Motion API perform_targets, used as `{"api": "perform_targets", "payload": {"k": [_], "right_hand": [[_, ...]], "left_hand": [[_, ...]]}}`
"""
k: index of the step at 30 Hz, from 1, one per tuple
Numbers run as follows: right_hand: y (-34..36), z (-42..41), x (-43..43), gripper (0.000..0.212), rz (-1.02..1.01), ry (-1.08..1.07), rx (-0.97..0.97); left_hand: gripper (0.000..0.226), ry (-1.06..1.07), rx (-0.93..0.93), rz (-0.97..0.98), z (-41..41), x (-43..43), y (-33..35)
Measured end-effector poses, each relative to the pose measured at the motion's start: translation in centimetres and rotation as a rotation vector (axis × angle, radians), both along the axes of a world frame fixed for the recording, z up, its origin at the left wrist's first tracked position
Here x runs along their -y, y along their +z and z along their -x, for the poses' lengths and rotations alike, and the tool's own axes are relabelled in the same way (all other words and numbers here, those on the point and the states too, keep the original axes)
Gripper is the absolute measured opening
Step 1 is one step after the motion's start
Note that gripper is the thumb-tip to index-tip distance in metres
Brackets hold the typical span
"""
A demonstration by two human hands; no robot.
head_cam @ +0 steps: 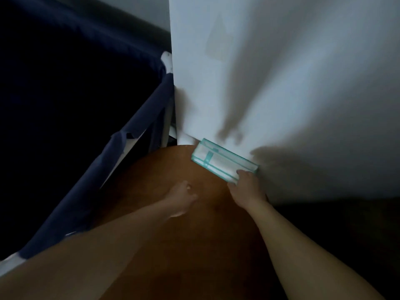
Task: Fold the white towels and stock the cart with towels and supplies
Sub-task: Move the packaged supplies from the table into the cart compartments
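Note:
A flat rectangular box point(220, 161), white with teal edges and a teal band, lies at the far edge of a brown wooden surface point(194, 245), against the white wall. My right hand point(247, 190) grips its near end, thumb and fingers curled round the corner. My left hand point(183, 197) hovers over the wood to the left of the box, fingers loosely curled, holding nothing. No towels are in view.
A white wall point(281, 83) rises directly behind the box, with hand shadows on it. To the left hangs a dark navy fabric bag on a frame point(134, 135), its inside very dark. The lower right is in deep shadow.

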State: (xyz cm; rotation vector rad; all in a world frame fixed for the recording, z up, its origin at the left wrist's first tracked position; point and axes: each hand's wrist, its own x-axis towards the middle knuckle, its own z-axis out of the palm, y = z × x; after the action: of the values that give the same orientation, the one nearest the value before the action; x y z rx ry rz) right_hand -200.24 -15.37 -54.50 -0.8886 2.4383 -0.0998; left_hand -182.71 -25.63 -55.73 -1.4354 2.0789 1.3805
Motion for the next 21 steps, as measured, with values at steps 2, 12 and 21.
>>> {"api": "perform_targets", "payload": {"k": [2,12,21], "right_hand": [[-2.6,1.7,1.3,0.051,0.053,0.039,-0.073],[-9.1,4.2,2.5,0.054,-0.026,0.2,-0.399],[-6.4,-1.1,2.4,0.025,0.268,-0.128,0.478]], "left_hand": [[0.047,0.04,0.009,-0.023,1.1,0.2,-2.0],[0.053,0.333,-0.131,-0.14,4.0,0.7,-8.4],[0.057,0.574,-0.282,-0.317,4.0,1.5,-6.9]]}}
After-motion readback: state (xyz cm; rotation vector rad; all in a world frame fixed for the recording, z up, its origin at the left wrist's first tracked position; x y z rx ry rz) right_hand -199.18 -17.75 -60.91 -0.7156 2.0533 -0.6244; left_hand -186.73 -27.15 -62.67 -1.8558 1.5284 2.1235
